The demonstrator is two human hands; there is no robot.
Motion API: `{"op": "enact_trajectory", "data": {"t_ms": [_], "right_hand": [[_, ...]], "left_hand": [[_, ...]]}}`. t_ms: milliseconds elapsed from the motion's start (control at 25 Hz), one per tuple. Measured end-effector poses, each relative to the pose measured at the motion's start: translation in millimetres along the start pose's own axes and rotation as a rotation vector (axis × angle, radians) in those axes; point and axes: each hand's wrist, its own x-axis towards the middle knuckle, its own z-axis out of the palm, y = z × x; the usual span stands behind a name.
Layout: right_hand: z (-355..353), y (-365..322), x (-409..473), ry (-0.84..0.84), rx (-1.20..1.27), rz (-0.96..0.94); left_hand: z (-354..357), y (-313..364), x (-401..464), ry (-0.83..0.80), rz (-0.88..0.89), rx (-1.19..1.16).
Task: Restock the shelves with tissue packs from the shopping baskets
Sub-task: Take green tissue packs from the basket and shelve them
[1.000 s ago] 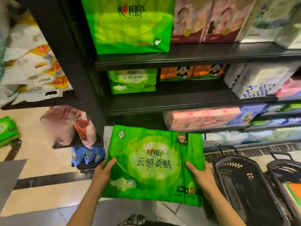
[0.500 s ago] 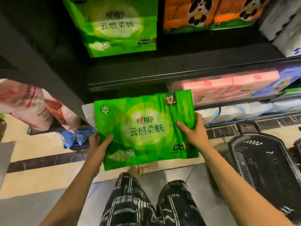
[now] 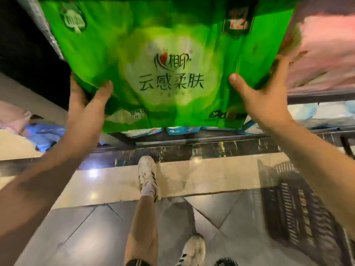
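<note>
A: Now, item one?
B: Green pack [image 3: 169, 62], large, printed face toward the camera, raised high between both hands. Its lower edge hangs just below the fingers.

A: Left hand [image 3: 84, 104]?
B: Clamped on the pack's lower left corner; thumb across the front, fingers [image 3: 74, 87] wrapped along the side edge.

A: Right hand [image 3: 263, 104]?
B: Gripping the lower right edge; thumb pressed on the front, the other fingers hidden behind the pack.

A: Beyond the right fingers?
B: Pink packs [image 3: 324, 54], blurred, on a shelf [image 3: 318, 96], just beside the green pack's right edge. Under that shelf, pale blue packs [image 3: 315, 114].

A: Below the fingers?
B: Floor [image 3: 201, 177], glossy tiles; two white shoes, one forward [image 3: 148, 175]. A black basket [image 3: 295, 212] on the floor, well below the right hand.
</note>
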Motion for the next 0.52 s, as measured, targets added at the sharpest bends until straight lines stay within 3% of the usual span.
{"op": "enact_trajectory", "data": {"t_ms": [200, 520], "right_hand": [[18.6, -2.9, 41.3, 0.049, -0.08, -0.068], [55.7, -4.7, 83.0, 0.177, -0.047, 0.008]], "left_hand": [[13.1, 13.7, 50.1, 0.133, -0.125, -0.018], [25.0, 13.6, 101.1, 0.025, 0.12, 0.076]]}}
